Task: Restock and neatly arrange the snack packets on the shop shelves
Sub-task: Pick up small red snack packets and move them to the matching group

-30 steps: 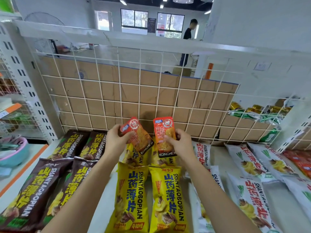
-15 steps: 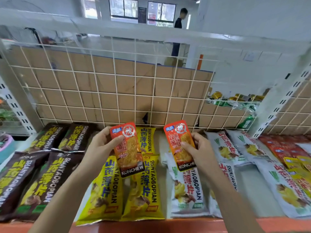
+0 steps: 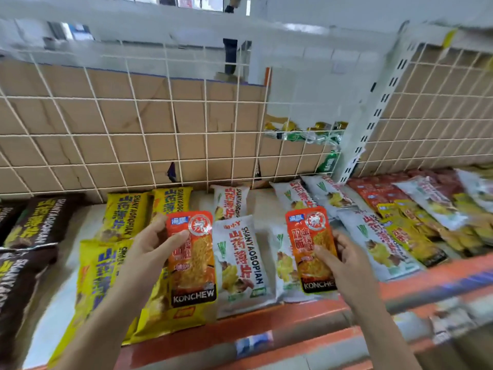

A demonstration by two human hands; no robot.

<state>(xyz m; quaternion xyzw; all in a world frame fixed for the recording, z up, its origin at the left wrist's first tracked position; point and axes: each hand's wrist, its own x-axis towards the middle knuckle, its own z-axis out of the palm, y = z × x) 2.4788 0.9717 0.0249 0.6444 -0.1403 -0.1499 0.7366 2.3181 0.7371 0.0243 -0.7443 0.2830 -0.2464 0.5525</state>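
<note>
L hand [image 3: 149, 252] orange packet [image 3: 193, 263], R hand [image 3: 344, 265] another [image 3: 312, 249]

1. A white wire grid [image 3: 206, 133] backs the shop shelf, with brown cardboard sheeting [image 3: 112, 116] standing behind it.
2. A white slotted upright [image 3: 373, 110] rises at right.
3. An orange shelf edge [image 3: 266, 324] runs along the front.

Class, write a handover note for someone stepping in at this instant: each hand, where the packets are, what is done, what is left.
Left hand: holds the first orange packet above the yellow packets.
Right hand: holds the second orange packet above the white packets.
Done: brown packets, yellow and white ones lie in rows on the shelf.
Left: neither orange packet is shelved yet; find their spot and lay them down neatly.
</note>
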